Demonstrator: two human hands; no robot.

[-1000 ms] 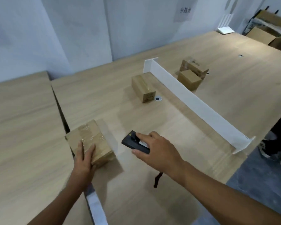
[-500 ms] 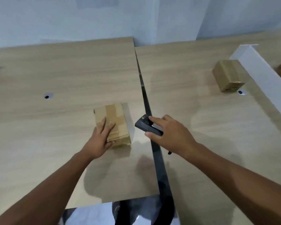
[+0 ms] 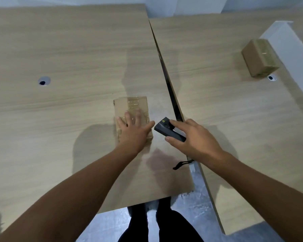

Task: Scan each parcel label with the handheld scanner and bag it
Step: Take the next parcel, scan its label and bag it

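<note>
Directly under left hand [image 3: 133,131]: parcel [image 3: 129,107]

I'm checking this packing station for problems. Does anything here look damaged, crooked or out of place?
Nothing stands out. The left hand lies flat on a taped parcel, the right hand holds the scanner, and a second parcel sits intact beside the white divider.

Parcel [image 3: 129,109] near half hidden under left hand [image 3: 132,131]; label unseen; divider [image 3: 290,48] cut by right edge.
</note>
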